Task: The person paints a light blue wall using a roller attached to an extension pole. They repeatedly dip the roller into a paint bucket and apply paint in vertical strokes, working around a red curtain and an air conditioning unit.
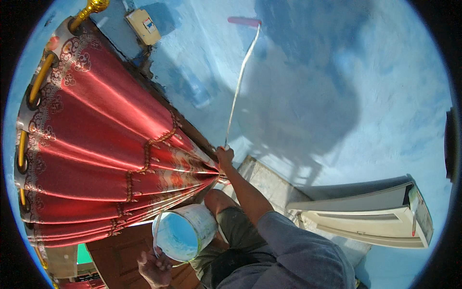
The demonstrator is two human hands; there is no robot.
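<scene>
My right hand (225,158) grips the lower end of a paint roller's long, thin handle (240,76). At its far end, the pinkish roller sleeve (244,21) lies against or very close to the blue painted wall (393,104); contact is not certain. Low on the left, my left hand (155,268) is closed around the handle (157,231) of a paint-spattered white bucket (206,221). The bucket is tilted, its mouth facing left, and light-blue paint (178,234) shows inside. Beside my right hand is the gathered waist of a red curtain (119,126).
The curtain hangs by rings from a gold rod (45,77). A cream electrical box (143,27) is fixed to the wall. On the right stands a pale cabinet-like appliance (361,225), with a paintbrush (414,213) at its end. A brown panelled wooden door (122,253) is below the curtain.
</scene>
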